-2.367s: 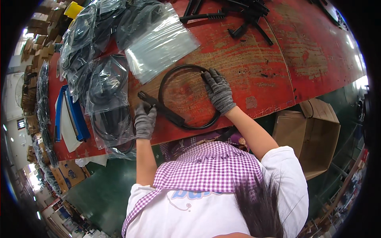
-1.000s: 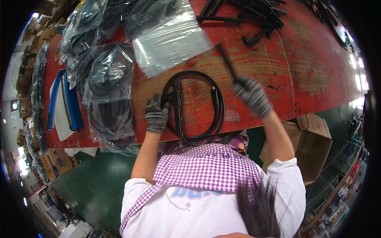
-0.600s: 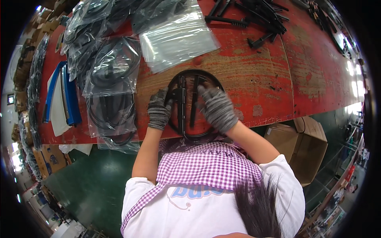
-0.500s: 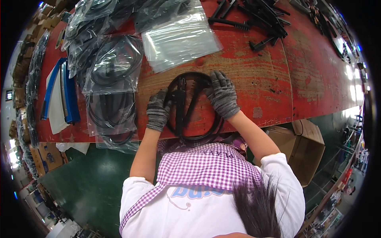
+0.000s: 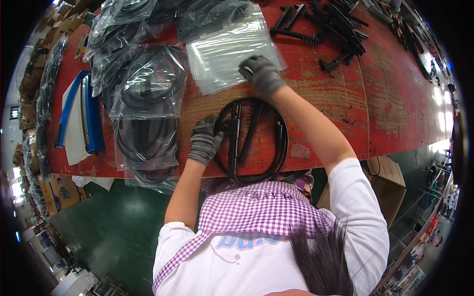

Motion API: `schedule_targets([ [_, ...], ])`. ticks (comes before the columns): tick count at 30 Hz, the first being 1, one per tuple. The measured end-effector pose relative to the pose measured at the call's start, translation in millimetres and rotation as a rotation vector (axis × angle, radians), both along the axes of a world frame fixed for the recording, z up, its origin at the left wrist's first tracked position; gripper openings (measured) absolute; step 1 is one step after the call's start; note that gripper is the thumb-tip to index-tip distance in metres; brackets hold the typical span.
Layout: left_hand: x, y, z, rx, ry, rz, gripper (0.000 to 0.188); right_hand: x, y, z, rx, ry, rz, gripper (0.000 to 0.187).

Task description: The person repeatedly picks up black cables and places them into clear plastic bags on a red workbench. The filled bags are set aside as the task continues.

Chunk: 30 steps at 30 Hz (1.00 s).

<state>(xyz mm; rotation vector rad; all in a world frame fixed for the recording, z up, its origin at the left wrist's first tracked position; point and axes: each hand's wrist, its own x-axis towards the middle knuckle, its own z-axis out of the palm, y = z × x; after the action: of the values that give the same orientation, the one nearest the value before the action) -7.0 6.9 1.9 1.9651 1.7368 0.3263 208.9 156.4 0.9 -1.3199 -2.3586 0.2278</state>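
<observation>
A black rubber ring [image 5: 282, 143] lies on the red worktable [image 5: 395, 108] near its front edge, with two black straight bars [image 5: 234, 140] laid inside it. My left hand [image 5: 205, 139], in a grey glove, grips the ring's left side and the bar there. My right hand [image 5: 261, 74], also gloved, has reached beyond the ring and rests its fingers on a stack of clear plastic bags [image 5: 222, 54].
Filled bags with black rings [image 5: 148, 103] are piled to the left. Blue and white strips [image 5: 79, 118] lie at the far left. Loose black bars [image 5: 331, 29] sit at the back right. A cardboard box [image 5: 385, 182] stands on the green floor at right.
My right hand added a second bar inside the ring, then left the ring and reached forward to the clear bags. My left hand stayed on the ring's left side.
</observation>
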Motion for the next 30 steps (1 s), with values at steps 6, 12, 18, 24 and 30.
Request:
schedule_targets([
  [6, 1, -6, -4, -0.002, -0.153, -0.02, 0.044, -22, 58, -22, -0.312, -0.164, -0.088, 0.031],
  [12, -11, 17, 6, -0.077, -0.353, 0.125, 0.037, -18, 69, -41, -0.272, -0.114, -0.012, 0.032],
  [18, 14, 49, 20, -0.167, -0.525, 0.15, 0.03, -13, 60, -30, -0.206, -0.156, 0.037, 0.029],
  [24, 10, 30, 6, -0.255, -0.623, 0.238, 0.026, -21, 66, -41, -0.135, -0.236, -0.066, 0.034],
  [30, 9, 29, 15, -0.132, -0.6, 0.339, 0.023, -22, 107, -33, -0.423, 0.025, -0.067, 0.05],
])
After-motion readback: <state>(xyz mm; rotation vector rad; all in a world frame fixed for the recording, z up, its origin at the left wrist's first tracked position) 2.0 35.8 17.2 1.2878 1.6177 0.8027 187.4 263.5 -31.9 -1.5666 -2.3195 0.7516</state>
